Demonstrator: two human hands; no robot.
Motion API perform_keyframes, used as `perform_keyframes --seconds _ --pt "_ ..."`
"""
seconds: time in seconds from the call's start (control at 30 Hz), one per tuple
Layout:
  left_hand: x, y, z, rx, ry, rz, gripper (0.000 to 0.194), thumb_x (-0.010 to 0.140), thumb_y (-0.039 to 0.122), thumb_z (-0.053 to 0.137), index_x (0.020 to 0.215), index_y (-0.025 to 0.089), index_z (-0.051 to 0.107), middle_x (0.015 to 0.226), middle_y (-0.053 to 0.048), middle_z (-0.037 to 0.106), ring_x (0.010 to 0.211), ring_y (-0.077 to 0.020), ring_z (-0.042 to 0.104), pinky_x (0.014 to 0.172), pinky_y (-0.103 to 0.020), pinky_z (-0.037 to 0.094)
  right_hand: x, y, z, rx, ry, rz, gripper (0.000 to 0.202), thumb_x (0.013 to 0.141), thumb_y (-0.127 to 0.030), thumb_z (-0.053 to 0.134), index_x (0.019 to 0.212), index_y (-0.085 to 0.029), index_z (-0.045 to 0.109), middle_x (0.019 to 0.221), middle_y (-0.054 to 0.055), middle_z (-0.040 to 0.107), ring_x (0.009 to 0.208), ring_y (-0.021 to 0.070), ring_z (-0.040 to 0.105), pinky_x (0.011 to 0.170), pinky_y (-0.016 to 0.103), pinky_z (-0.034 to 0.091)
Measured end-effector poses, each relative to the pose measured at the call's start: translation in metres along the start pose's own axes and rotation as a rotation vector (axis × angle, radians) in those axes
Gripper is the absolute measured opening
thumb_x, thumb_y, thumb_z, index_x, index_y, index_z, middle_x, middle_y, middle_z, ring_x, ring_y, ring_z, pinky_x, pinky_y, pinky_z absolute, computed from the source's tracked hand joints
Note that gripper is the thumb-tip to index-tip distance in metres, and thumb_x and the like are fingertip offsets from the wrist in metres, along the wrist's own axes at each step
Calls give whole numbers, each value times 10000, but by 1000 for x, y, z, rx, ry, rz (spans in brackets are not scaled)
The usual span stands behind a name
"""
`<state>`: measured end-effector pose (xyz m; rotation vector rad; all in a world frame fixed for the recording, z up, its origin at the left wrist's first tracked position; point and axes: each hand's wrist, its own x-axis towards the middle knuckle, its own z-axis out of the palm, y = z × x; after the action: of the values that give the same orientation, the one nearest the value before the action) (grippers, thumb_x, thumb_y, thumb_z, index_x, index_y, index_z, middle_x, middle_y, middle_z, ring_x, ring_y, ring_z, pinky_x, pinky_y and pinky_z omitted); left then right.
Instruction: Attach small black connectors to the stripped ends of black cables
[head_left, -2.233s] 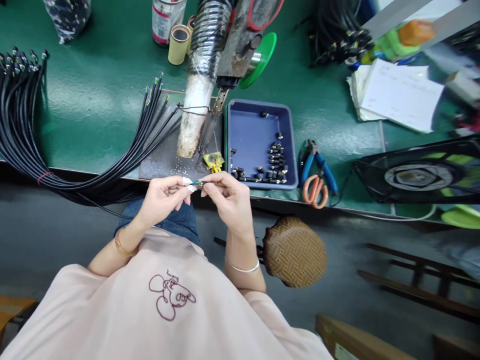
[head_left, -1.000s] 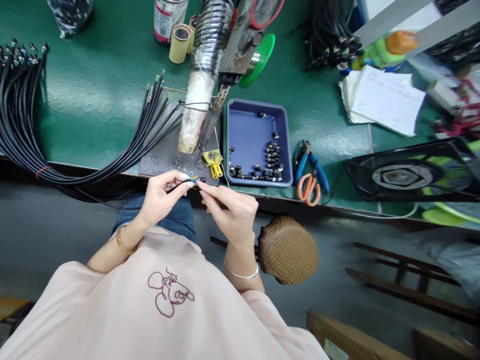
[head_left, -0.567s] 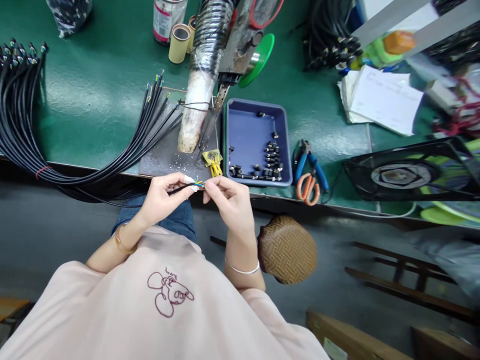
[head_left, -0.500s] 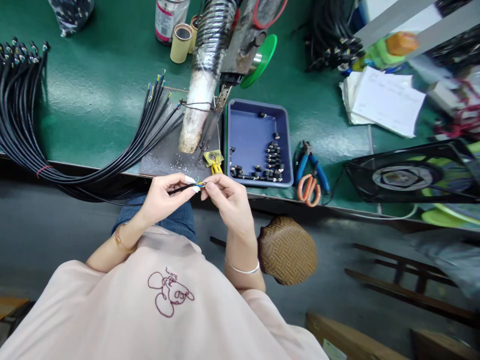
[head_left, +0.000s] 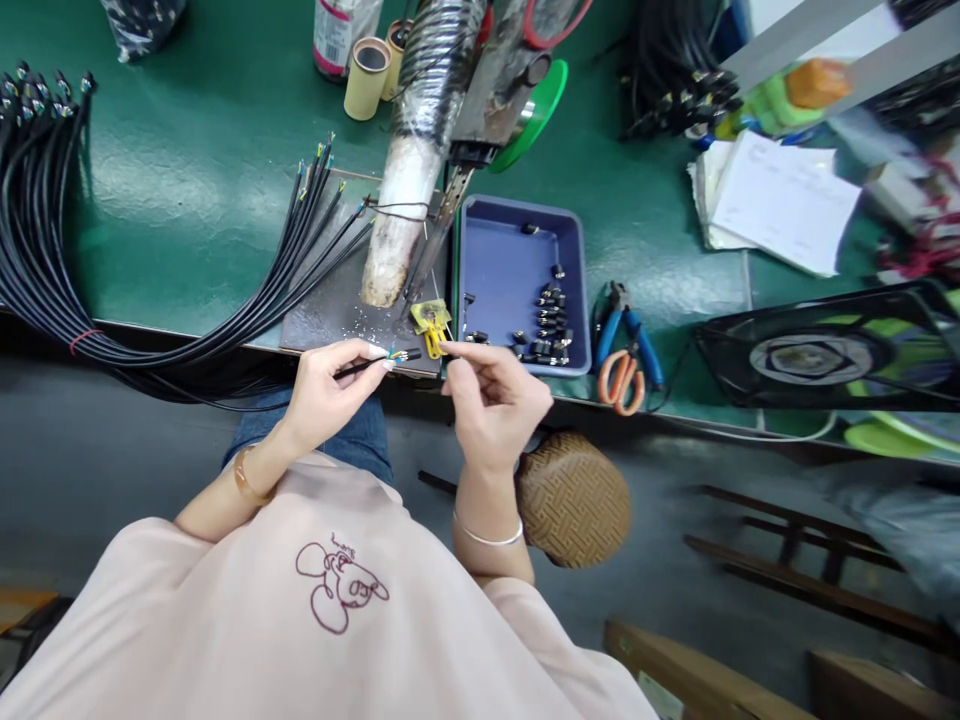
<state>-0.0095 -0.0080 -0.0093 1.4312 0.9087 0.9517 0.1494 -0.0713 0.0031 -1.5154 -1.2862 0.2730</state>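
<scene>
My left hand (head_left: 334, 390) pinches a black cable (head_left: 351, 371) just behind its stripped end. Thin coloured wires (head_left: 394, 356) stick out there, with a small black connector (head_left: 410, 354) at their tips. Apart from the cable, to its right, my right hand (head_left: 499, 400) has thumb and index finger spread and shows nothing between them. Its index finger is near a yellow clip-like piece (head_left: 433, 335) at the table edge. Behind it lies a blue tray (head_left: 517, 255) with several small black connectors (head_left: 553, 325).
On the left a tied bundle of black cables (head_left: 172, 355) bends along the table edge. A soldering iron stand-like metal arm (head_left: 487, 100) and a foil-wrapped duct (head_left: 420, 110) reach down in front. Blue-handled cutters (head_left: 611, 330), orange-handled scissors (head_left: 621, 383) and a black fan (head_left: 810, 355) lie right.
My right hand has let go of the wire end and moved right, its fingers spreading. My left hand stays on the cable, and the connector at the wires now shows.
</scene>
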Motion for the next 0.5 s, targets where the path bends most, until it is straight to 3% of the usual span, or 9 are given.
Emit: perform_keyframes --seconds 0.1,0.17,0.23,0.33,0.43,0.5 --pt "2 0 -1 5 24 -5 141 812 266 680 759 136 691 739 -29 692 675 -116 624 639 -188 525 -2 -4 -1 172 110 56 154 957 -375 584 1013 -242 637 576 -59 581 382 91 463 366 232 342" --pt "4 0 -2 5 23 -15 149 812 271 675 750 136 680 732 -28 683 669 -113 611 633 -188 519 -3 -7 -1 200 74 101 138 970 -345 573 1071 -255 596 669 -46 680 354 79 470 351 222 368" --pt "5 0 -2 7 18 -30 156 816 279 672 753 136 678 735 -28 683 672 -114 609 636 -190 516 -4 -8 -1 154 -6 120 104 980 -301 569 1068 -255 600 813 -18 757 433 90 599 434 222 498" --pt "5 0 -1 7 -2 -47 164 819 288 669 766 134 685 742 -34 691 672 -117 615 637 -196 515 -3 -7 0 -5 -58 -46 48 948 -226 628 954 -249 670 854 -3 766 712 142 745 688 271 623" --pt "4 -1 -1 -2 -32 -49 164 820 291 668 785 133 700 765 -43 713 692 -128 637 652 -208 528 -2 -4 2 -230 -67 -296 107 917 -177 670 938 -269 719 828 -3 735 712 128 716 678 247 596" --pt "4 -2 -1 -4 -47 -42 167 827 297 669 790 138 704 770 -42 722 700 -133 645 666 -216 535 -1 -2 5 -331 -106 -378 125 924 -173 661 966 -273 722 820 -2 719 672 110 691 633 221 569"
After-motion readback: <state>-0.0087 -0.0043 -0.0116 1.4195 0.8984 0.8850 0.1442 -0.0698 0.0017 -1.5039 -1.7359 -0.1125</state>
